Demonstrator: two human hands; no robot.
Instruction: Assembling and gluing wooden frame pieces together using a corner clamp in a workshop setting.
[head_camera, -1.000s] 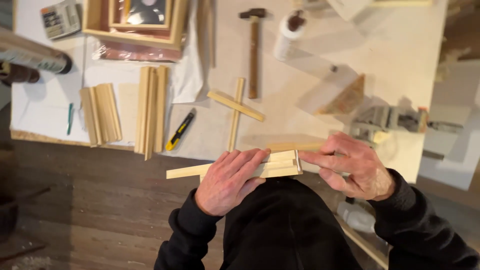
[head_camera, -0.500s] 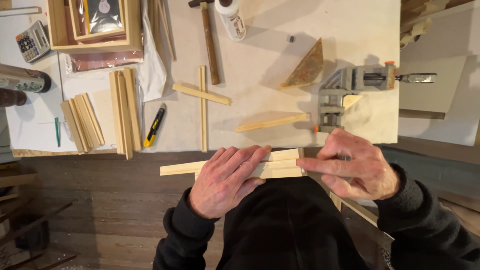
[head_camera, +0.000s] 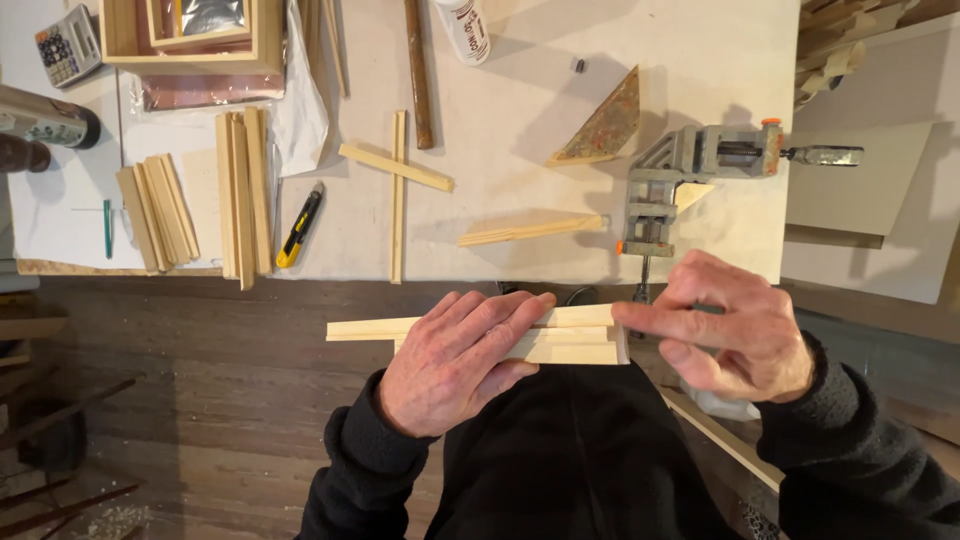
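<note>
My left hand (head_camera: 455, 355) lies flat over a bundle of pale wooden strips (head_camera: 570, 340) held level in front of my body, below the table's front edge. My right hand (head_camera: 735, 330) is at the bundle's right end, with the index finger pressed against the strip ends. One longer strip (head_camera: 365, 329) sticks out to the left of the bundle.
On the white worktable (head_camera: 520, 100) lie a corner clamp vise (head_camera: 690, 170), a triangular wood block (head_camera: 605, 125), crossed strips (head_camera: 398, 170), more strip stacks (head_camera: 240, 190), a yellow utility knife (head_camera: 300, 225), a hammer handle (head_camera: 418, 70), a glue bottle (head_camera: 465, 25), a wooden frame box (head_camera: 190, 40) and a calculator (head_camera: 65, 45).
The view has shifted so the table sits further left and up. My right hand has opened from gripping the bundle's end to pressing its index finger against the ends.
</note>
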